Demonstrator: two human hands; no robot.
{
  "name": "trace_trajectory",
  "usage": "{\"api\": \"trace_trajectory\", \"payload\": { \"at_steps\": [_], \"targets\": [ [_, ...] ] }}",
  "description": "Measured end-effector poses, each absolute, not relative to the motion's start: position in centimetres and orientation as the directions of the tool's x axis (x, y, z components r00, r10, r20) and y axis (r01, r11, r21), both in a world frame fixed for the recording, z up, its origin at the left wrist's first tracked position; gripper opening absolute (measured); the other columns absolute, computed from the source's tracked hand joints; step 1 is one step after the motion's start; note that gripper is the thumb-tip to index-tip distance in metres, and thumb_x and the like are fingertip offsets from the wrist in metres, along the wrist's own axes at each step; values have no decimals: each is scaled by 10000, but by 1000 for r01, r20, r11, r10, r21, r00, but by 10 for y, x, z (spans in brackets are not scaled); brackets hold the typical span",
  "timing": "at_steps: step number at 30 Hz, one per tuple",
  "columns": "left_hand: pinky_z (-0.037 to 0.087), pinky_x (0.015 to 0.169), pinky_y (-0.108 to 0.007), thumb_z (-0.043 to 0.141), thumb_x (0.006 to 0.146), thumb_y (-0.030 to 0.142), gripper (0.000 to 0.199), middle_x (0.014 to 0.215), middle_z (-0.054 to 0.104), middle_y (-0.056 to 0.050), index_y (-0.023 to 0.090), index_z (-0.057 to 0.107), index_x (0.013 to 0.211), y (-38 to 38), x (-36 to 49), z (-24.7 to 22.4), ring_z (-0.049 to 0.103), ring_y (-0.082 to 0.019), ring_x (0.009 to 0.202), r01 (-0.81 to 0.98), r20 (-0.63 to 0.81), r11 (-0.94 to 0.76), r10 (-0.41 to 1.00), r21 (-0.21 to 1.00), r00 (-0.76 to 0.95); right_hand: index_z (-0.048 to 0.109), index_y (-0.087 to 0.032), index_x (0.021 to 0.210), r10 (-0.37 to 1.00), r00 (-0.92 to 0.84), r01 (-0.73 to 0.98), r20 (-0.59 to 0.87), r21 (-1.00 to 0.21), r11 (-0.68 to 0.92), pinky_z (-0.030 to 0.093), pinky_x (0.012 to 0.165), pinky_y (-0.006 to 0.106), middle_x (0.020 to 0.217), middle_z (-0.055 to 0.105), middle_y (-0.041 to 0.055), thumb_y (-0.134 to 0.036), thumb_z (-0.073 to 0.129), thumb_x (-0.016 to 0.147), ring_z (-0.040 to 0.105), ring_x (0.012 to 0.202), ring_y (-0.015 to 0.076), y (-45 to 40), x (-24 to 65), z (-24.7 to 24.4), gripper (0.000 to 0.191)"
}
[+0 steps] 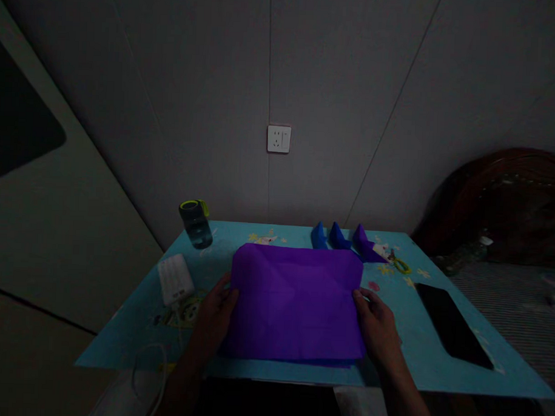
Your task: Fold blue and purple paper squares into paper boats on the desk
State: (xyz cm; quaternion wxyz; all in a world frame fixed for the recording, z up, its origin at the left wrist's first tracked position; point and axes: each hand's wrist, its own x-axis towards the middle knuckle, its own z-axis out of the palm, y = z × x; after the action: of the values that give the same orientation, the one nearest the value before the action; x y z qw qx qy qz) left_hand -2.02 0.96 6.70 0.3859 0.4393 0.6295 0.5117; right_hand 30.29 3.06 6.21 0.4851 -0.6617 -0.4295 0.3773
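Left hand (217, 306): pinching the left edge of a purple rectangular paper sheet (292, 305), thumb on top.
Right hand (376, 320): gripping its right edge — likely to keep both sides spread and steady.
Light-blue patterned tabletop (429, 365): supporting the work.
Sheet: at the near middle, over a blue paper edge (338, 363).
Black slab-shaped device (453, 323): lying rightward, apart.
Folded blue-and-purple paper boats (338, 236): lined up beyond — seemingly leaving working room.
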Motion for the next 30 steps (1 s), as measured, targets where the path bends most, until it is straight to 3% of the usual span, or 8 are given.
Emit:
{"api": "trace_trajectory", "payload": {
  "at_steps": [4,7,12,15,18,22,25,30],
  "targets": [
    [495,947,-423,484,886,464,491,1212,679,-120,177,556,1278,13,-21,67,655,-271,1072,387,117,34,926,921,-359,586,-140,1298,969,138,171,-206,-958,-229,558,845,381,1129,723,132,-654,615,774,681,1022,297,15,296,81,735],
    [535,833,-390,437,909,460,484,1083,723,-103,186,550,1291,13,-25,68,696,-252,918,442,123,68,913,894,-389,461,-229,1433,976,-44,166,-215,-964,-205,499,993,428,1337,619,101,-599,677,778,584,1217,293,1,299,84,783],
    [538,774,-375,426,925,458,447,962,742,-87,193,584,1249,12,-31,64,708,-251,847,539,140,101,911,836,-388,148,-223,1558,964,-125,62,-233,-972,-227,537,923,462,1262,659,130,-549,688,795,672,1059,284,-5,302,68,990],
    [520,842,-395,397,955,379,421,1012,737,-106,185,562,1291,10,-29,56,703,-262,920,695,164,131,926,707,-341,168,-207,1556,989,-44,258,-144,-958,-128,520,936,482,1211,675,129,-505,653,813,660,1075,304,0,300,43,935],
    [505,889,-415,352,982,299,444,1163,686,-151,161,468,1388,6,-23,45,683,-275,1004,848,131,147,960,509,-246,424,-248,1462,998,2,640,65,-767,48,466,1003,486,1249,637,117,-379,644,810,604,1161,323,4,298,18,700],
    [545,669,-403,317,1001,317,445,1177,630,-187,163,463,1393,2,-13,38,701,-284,803,959,52,224,970,175,-236,617,-273,1292,991,-73,916,110,-385,110,572,764,418,1200,613,134,-310,589,865,692,909,289,0,297,7,429],
    [546,626,-380,329,1000,309,421,1216,594,-187,187,498,1366,5,-9,37,693,-267,774,974,113,224,968,26,-226,694,-271,1163,974,-174,970,144,-147,195,579,687,381,1177,616,144,-258,570,892,697,832,266,-4,293,12,299],
    [476,970,-481,503,928,220,382,1367,503,-252,78,564,1277,25,-9,22,534,-369,1222,999,305,11,952,-53,5,722,-220,1082,840,-453,887,298,57,458,493,972,489,1296,606,154,-83,561,852,608,1139,326,-2,283,14,312]
  ]
}}
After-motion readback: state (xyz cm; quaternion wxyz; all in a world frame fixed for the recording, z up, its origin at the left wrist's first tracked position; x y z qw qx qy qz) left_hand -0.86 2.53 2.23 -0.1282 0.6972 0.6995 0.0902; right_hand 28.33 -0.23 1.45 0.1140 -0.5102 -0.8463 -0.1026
